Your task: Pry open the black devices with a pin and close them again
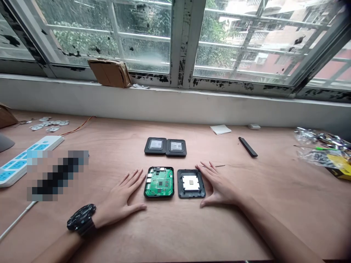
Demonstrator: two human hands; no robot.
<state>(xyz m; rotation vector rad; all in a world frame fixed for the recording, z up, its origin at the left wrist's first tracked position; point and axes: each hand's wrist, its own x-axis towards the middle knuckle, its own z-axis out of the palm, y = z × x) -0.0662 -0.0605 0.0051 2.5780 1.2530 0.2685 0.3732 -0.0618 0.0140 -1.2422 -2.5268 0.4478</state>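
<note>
A black box half with a green circuit board (159,182) inside lies on the table. Just right of it is a dark cover (180,182) with a pale square plate on its inner face. My left hand (123,197) rests flat with spread fingers at the left side of the circuit board box, holding nothing. Beside the cover's right edge, my right hand (219,186) lies open, its fingertips at or near that edge. Behind these parts, two black boxes with white labels (155,144) sit side by side. A thin tool (220,166) pokes out beyond my right fingers.
On the left are a white power strip (30,155) and a pixelated dark object (57,177). A black bar (248,147) and white paper (220,129) lie at the back right. Plastic bags (312,155) fill the far right. A cardboard box (108,73) stands on the sill.
</note>
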